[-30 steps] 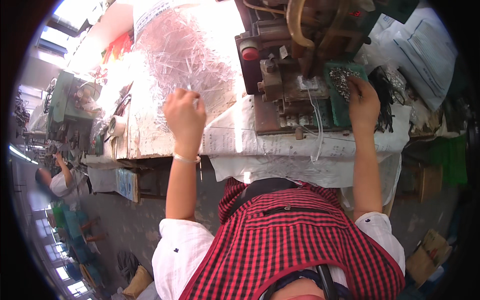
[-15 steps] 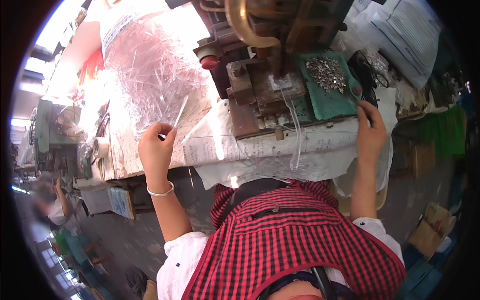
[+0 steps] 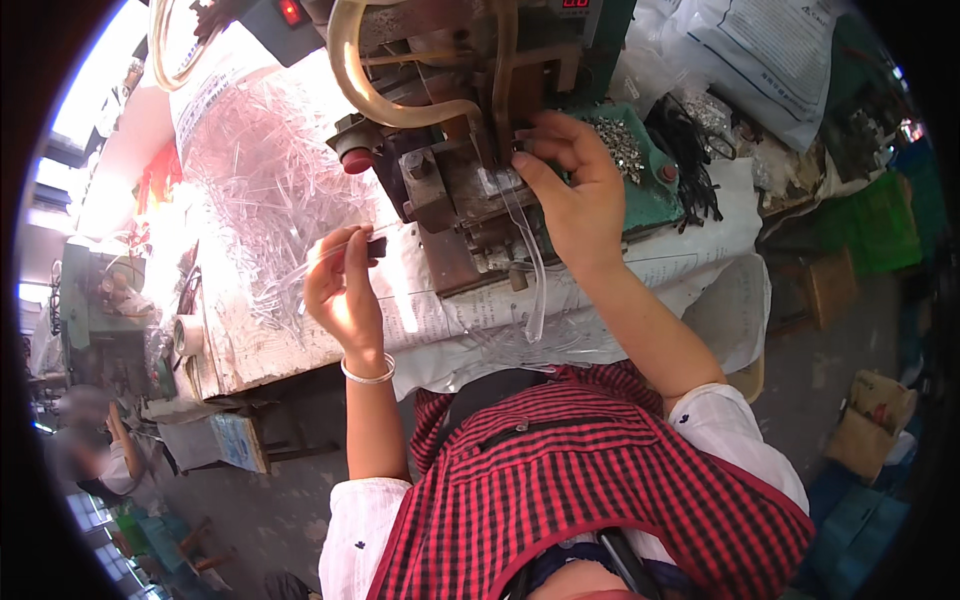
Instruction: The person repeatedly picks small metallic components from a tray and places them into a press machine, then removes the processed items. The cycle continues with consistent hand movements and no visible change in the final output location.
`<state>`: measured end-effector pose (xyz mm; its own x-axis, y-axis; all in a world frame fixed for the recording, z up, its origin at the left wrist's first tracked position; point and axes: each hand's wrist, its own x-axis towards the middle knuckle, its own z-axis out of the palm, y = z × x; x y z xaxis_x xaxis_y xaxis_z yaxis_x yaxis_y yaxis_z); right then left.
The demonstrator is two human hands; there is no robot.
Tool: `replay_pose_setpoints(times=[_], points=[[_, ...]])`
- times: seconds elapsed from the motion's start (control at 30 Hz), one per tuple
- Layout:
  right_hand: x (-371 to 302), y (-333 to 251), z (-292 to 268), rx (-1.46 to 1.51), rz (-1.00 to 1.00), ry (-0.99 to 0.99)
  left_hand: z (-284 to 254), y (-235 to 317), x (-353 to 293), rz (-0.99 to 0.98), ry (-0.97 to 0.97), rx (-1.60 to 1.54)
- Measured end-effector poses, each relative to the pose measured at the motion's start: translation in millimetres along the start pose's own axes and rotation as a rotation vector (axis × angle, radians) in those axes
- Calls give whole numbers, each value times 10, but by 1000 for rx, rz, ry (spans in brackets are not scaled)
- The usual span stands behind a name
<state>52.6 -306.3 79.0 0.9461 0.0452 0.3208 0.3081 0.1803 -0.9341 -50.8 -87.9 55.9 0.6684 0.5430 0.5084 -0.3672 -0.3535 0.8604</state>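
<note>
My left hand (image 3: 345, 300) is closed in a pinch over the bench, left of the press machine. Between its fingers is a thin clear plastic strip (image 3: 318, 264); a small dark block (image 3: 376, 247) shows at the fingertips. My right hand (image 3: 582, 200) reaches into the press, thumb and fingers curled close together beside the metal mould (image 3: 455, 185). What its fingertips pinch, if anything, is too small to make out. A clear plastic moulded strip (image 3: 532, 275) runs from the mould and hangs over the bench front.
A large heap of clear plastic strips (image 3: 270, 180) lies at the left. Red buttons (image 3: 356, 160) (image 3: 668, 173) flank the mould. Small metal parts (image 3: 618, 145) fill a green tray (image 3: 640, 205). Black cords (image 3: 690, 165) and plastic bags (image 3: 760, 65) lie beyond; a tape roll (image 3: 188, 335) sits left.
My right hand has moved left from beside the right red button to the mould. My left hand's strip has tilted lower, and a dark block now shows there. The whole view has shifted.
</note>
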Motion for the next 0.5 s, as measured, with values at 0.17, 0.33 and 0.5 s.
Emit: replay_pose_setpoints(times=[0.17, 0.33, 0.5], points=[[-4, -229, 118, 170, 72, -74, 227, 753, 122, 646, -108, 185], [-180, -434, -39, -15, -11, -178, 537, 823, 44, 896, -381, 408], [336, 198, -868, -438, -99, 88, 824, 568, 48, 977, -424, 383]])
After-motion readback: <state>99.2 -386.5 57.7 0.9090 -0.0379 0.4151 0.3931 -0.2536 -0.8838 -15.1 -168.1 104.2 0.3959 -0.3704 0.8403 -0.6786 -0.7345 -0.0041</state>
